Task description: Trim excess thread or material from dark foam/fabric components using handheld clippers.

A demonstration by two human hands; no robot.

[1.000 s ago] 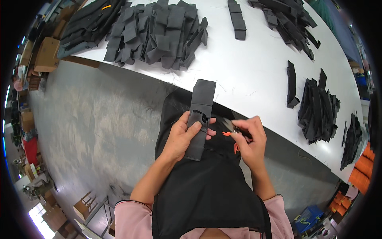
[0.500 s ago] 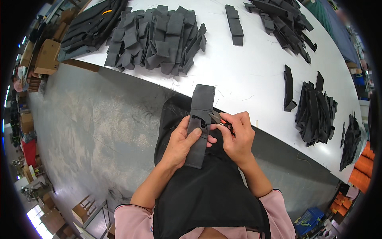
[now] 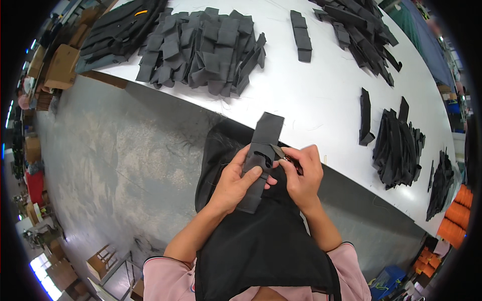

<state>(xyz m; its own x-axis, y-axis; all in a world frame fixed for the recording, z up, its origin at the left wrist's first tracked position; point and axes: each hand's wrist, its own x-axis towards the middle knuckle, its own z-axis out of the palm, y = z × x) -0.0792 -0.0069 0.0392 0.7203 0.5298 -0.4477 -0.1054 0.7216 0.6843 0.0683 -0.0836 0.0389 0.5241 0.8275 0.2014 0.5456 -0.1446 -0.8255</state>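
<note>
A: What have you got in your left hand (image 3: 232, 184)?

B: You hold a long black fabric strip (image 3: 260, 156) upright in front of your chest, fingers wrapped round its lower half and the thumb pressed across its face. Its top end reaches up over the near edge of the white table (image 3: 321, 100).

A: And your right hand (image 3: 304, 176)?

B: It is closed on a small pair of snips (image 3: 281, 154), the metal tips touching the right edge of the strip, just above your left thumb. A bit of orange handle shows between your fingers.

A: What lies under your hands?

B: A black apron (image 3: 261, 246) covers your lap and chest, and your pink sleeves (image 3: 168, 276) show on both sides of it.

A: What else is on the table?

B: A wide heap of black fabric pieces (image 3: 206, 47) at the far left, a short stack of strips (image 3: 301, 36) in the far middle, a jumbled pile (image 3: 361, 35) at the far right, and a bundle of pieces (image 3: 399, 148) to your right with one folded piece (image 3: 365, 116) just beside it. Cardboard boxes (image 3: 60, 65) stand on the grey floor (image 3: 110, 165) beyond the table's left end
</note>
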